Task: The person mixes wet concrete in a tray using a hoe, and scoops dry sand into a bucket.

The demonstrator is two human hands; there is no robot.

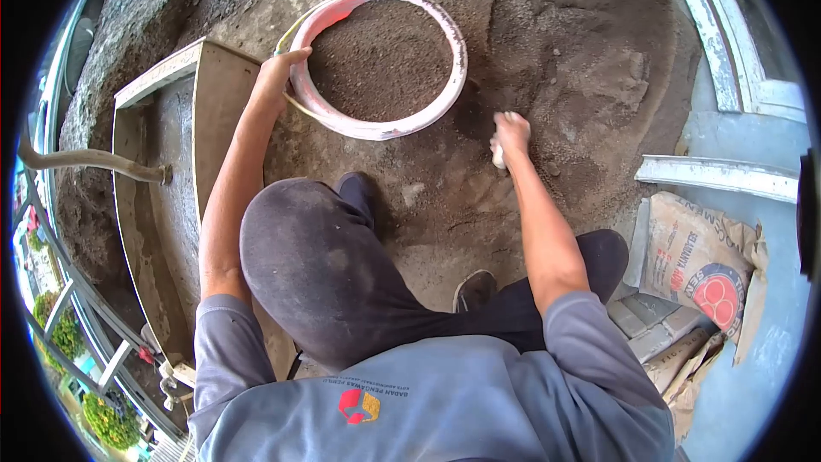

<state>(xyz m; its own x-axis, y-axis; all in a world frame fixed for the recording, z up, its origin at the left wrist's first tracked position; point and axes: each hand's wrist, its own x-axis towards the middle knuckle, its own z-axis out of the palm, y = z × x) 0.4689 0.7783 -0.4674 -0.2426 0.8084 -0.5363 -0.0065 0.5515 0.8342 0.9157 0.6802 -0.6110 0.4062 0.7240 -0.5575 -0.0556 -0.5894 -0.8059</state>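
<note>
At the upper middle stands a round bucket (376,130) with a scuffed white and pink rim, filled with dark sand (380,60). My left hand (280,77) is closed on the bucket's left rim, where a thin yellowish handle runs along the edge. To the right of the bucket, my right hand (511,133) is closed around the pale handle (498,155) of a hand tool. A dark shape lies between this hand and the bucket, too blurred to make out as a blade. Loose sand (581,77) is heaped beyond and to the right.
A long wooden trough (205,120) stands at left, with a curved wooden handle (103,161) reaching into it. A torn cement sack (697,261) rests at right beside grey blocks (658,325). A whitish beam (718,175) juts in from the right. My knees are bent close below.
</note>
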